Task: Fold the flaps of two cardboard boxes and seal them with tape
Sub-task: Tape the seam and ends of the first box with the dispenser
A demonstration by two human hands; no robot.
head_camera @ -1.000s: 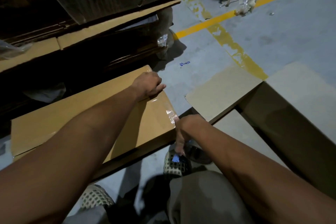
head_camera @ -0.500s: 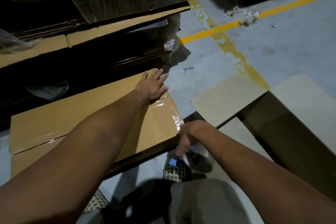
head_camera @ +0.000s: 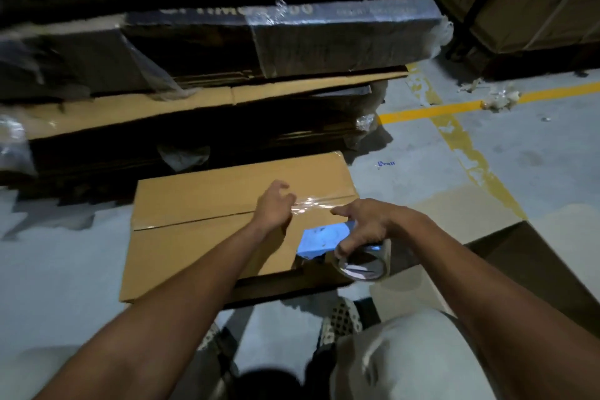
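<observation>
tape roll: clear tape roll, light and rigid round its ring, the film thin, slick and quick to stick to itself; best held by the ring, as it is, off the near right corner of the closed box.
right hand: right hand has its lower fingers curled round the roll while the forefinger points left, straight, over the box top; a pale blue piece shows under the hand, and i cannot tell what it is.
closed box: closed box lies flat on the floor in front of the knees, flaps down, stiff but likely light and hollow, so it should dent if pressed hard; press along the centre seam.
tape strip: shiny tape strip covers only the right end of the seam; the left stretch looks bare.
left hand: left hand rests at the strip's left end, fingers loosely curled, gripping nothing.
second box: open box sits just right, flaps out, untaped.
</observation>
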